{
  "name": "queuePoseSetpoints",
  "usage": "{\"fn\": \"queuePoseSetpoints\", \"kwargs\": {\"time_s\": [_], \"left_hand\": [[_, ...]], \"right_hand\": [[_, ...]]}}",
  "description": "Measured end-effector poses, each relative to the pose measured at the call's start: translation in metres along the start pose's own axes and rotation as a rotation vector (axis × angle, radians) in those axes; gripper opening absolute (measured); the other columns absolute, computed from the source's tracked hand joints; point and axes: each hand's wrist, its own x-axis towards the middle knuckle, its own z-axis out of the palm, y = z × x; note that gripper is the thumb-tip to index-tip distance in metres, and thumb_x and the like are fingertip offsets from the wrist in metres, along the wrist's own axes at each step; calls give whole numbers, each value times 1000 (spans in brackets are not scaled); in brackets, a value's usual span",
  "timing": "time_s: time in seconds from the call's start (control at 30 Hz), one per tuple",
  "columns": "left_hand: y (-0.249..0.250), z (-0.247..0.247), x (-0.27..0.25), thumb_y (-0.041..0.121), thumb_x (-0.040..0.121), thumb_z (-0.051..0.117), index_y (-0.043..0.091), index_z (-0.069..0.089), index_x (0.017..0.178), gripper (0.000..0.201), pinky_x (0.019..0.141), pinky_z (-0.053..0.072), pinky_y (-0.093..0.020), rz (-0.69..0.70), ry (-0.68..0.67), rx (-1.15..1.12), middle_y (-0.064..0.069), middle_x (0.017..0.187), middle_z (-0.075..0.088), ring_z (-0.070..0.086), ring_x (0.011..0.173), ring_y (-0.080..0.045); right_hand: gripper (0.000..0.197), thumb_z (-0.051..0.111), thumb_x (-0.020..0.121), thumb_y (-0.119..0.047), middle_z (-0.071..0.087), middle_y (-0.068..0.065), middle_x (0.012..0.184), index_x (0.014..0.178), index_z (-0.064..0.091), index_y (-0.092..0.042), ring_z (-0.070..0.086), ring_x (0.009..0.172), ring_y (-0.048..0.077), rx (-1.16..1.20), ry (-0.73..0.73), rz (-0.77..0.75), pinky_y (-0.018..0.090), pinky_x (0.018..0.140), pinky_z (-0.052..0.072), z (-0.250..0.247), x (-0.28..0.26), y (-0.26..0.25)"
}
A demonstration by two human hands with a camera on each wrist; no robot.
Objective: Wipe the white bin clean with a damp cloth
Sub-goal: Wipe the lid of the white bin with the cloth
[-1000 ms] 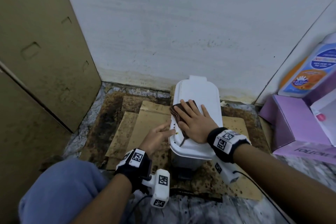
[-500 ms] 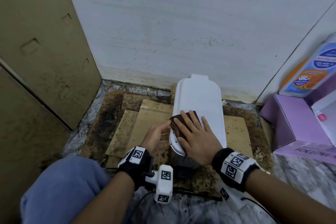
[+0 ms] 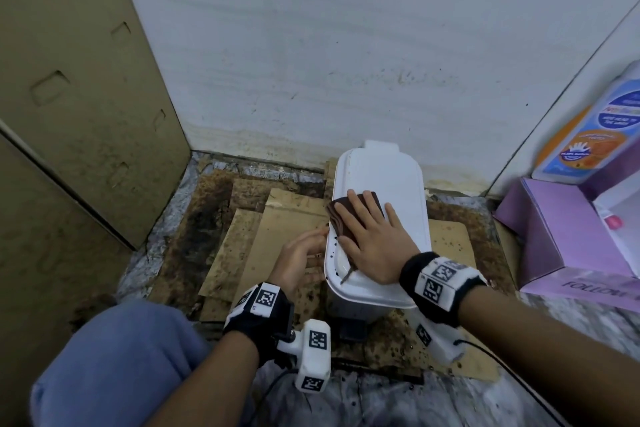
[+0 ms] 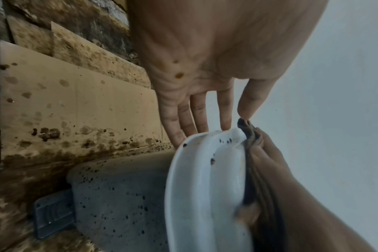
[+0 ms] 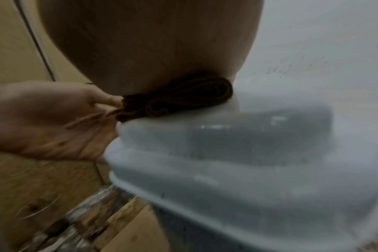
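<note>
The white bin (image 3: 394, 180) stands on the floor by the wall, its lid closed and speckled with dark spots near the left edge. A folded dark brown cloth (image 3: 337, 217) lies on the lid, and my right hand (image 3: 372, 236) presses it flat with straight, spread fingers. My left hand (image 3: 301, 256) rests with straight fingers against the bin's left side under the lid rim. In the left wrist view those fingers (image 4: 183, 119) touch the lid edge (image 4: 194, 170) beside the cloth (image 4: 248, 133). The blurred right wrist view shows the cloth (image 5: 175, 98) under my palm.
Stained cardboard sheets (image 3: 277, 229) cover the floor under and left of the bin. A brown cardboard panel (image 3: 69, 97) stands at the left, the white wall (image 3: 346, 45) behind. A purple box (image 3: 568, 236) and a bottle (image 3: 595, 132) sit at the right. My knee (image 3: 114, 367) is low left.
My right hand slid the cloth toward me along the lid, then back away to the lid's middle. The left hand stayed against the bin's left side.
</note>
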Motion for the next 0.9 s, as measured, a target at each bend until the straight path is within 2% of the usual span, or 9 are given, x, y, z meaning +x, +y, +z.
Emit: {"fn": "queuePoseSetpoints", "kwargs": {"time_s": [0.1, 0.17, 0.27, 0.37, 0.5, 0.6, 0.67, 0.77, 0.9], "left_hand": [[4, 3, 4, 23, 99, 50, 24, 69, 118, 27, 83, 54, -35, 11, -9, 9, -2, 102, 75, 69, 92, -20], [10, 8, 6, 22, 101, 46, 25, 69, 116, 27, 80, 53, -31, 22, -16, 1, 2, 98, 74, 68, 87, -16], [21, 11, 11, 23, 101, 45, 20, 69, 116, 29, 75, 52, -30, -6, 14, -14, -1, 97, 72, 65, 85, -18], [30, 9, 20, 20, 100, 44, 11, 69, 112, 29, 79, 52, -33, -32, 43, -9, -7, 106, 69, 63, 98, -22], [45, 8, 35, 17, 100, 45, 19, 65, 116, 26, 87, 52, -38, -42, -5, 33, -4, 106, 69, 64, 99, -23], [50, 9, 44, 18, 98, 51, 19, 67, 118, 26, 91, 52, -39, -83, -43, 75, -8, 111, 71, 66, 106, -28], [49, 11, 50, 20, 96, 56, 19, 67, 118, 25, 86, 53, -35, -87, -35, 78, -11, 114, 71, 66, 106, -29], [43, 12, 61, 20, 95, 58, 16, 66, 118, 24, 79, 53, -33, -72, 2, 59, -15, 117, 69, 66, 98, -28], [36, 11, 75, 17, 86, 70, 21, 67, 113, 28, 94, 54, -43, -35, 29, 101, -12, 119, 68, 66, 105, -28]], "right_hand": [[76, -14, 83, -63, -23, -4, 158, 152, -9, -31, -23, 145, 21, -17, -2, -43, 46, 118, -10, 7, -24, -9], [75, -13, 84, -63, -23, -5, 158, 152, -9, -32, -24, 145, 21, -24, 2, -39, 48, 119, -8, 8, -28, -11], [76, -10, 80, -62, -21, -6, 159, 151, -8, -34, -20, 146, 19, -27, -16, -61, 50, 118, -8, 2, -18, -5], [78, -10, 78, -61, -17, -7, 160, 151, -5, -34, -16, 147, 18, -47, -32, -80, 52, 118, -7, -7, -3, 2], [80, -12, 76, -63, -17, -9, 160, 151, -4, -37, -16, 147, 15, -49, -55, -80, 52, 118, -5, -17, 22, 14], [69, -1, 86, -62, -16, -10, 160, 151, -3, -37, -16, 147, 14, -58, -70, -62, 51, 118, -5, -27, 45, 27], [59, 11, 96, -56, -16, -10, 160, 151, -1, -37, -15, 147, 14, -72, -72, -52, 51, 118, -5, -34, 63, 36], [57, 18, 100, -51, -15, -10, 160, 151, 1, -37, -15, 147, 14, -68, -88, -31, 52, 118, -5, -45, 93, 52], [56, 20, 100, -48, -13, -8, 160, 151, 3, -34, -15, 147, 16, -42, -101, 23, 52, 118, -4, -59, 132, 69]]}}
